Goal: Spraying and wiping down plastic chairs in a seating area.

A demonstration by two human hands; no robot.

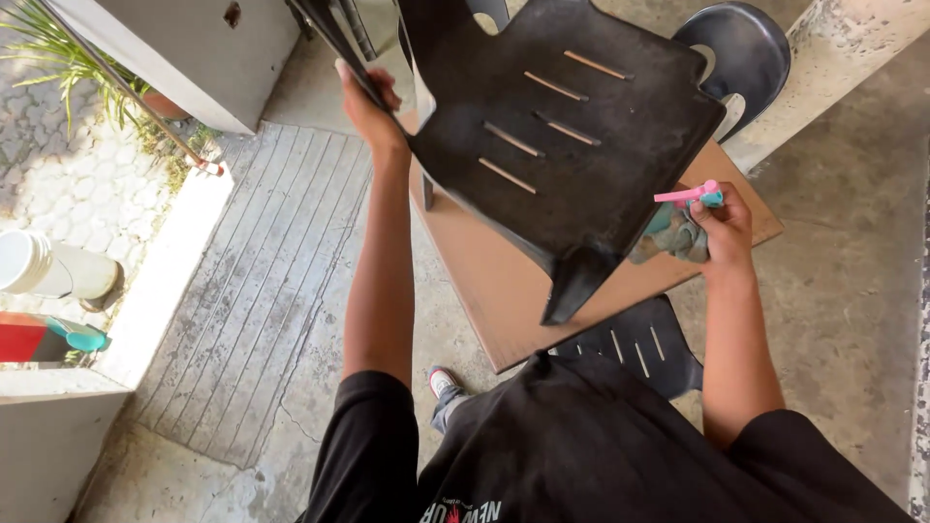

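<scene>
While left hand (366, 102) tilts black chair (572, 145), right hand (722, 228) clutches cloth (673, 237).

A worn grey concrete floor (852, 320) is seen throughout, with a ribbed, grooved slab (262, 281) set into it at the left and cracked at its near end. At the far left, sunlit paving stones (68, 184) are bordered by a low pale kerb (170, 271), and a green plant (58, 58) is seen beside a white wall corner (184, 48). A brown wooden table (504, 281) is placed at the centre, and two further dark plastic chairs (746, 48) are set at its far and near sides.
</scene>
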